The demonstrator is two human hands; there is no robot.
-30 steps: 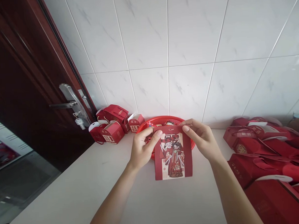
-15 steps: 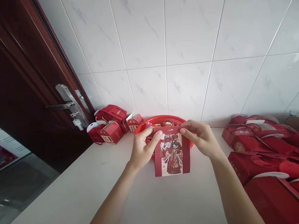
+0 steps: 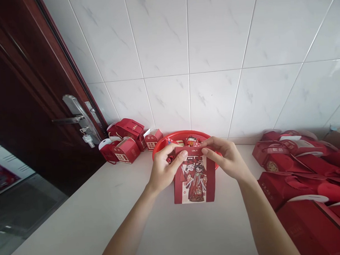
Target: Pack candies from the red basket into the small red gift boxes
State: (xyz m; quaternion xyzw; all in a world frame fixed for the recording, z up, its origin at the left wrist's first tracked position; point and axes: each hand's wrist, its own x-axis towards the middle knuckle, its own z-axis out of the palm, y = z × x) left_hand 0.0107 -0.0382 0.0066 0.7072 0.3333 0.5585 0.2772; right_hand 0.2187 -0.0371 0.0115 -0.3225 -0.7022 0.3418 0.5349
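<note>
A red paper gift box (image 3: 195, 182), printed with a cartoon couple in traditional dress, hangs upright between my two hands. At its upper left corner, my left hand (image 3: 166, 166) pinches the top flap with thumb and fingers. My right hand (image 3: 226, 155) pinches the same top edge from the right, its thumb in front and its fingers behind. Behind the box stands a red plastic basket (image 3: 184, 134) with wrapped sweets (image 3: 192, 141) inside; the box and my hands hide much of it.
Several red gift boxes (image 3: 126, 150) are grouped at the back left, against the tiled wall (image 3: 169, 105). Many more red boxes (image 3: 306, 219) crowd the right side of the white table (image 3: 86, 217). A dark door (image 3: 30, 92) with keys (image 3: 88, 139) in its lock stands at left.
My right hand has shifted slightly left along the top edge of the box, closer to my left hand. The box has dropped a little and tilted slightly.
</note>
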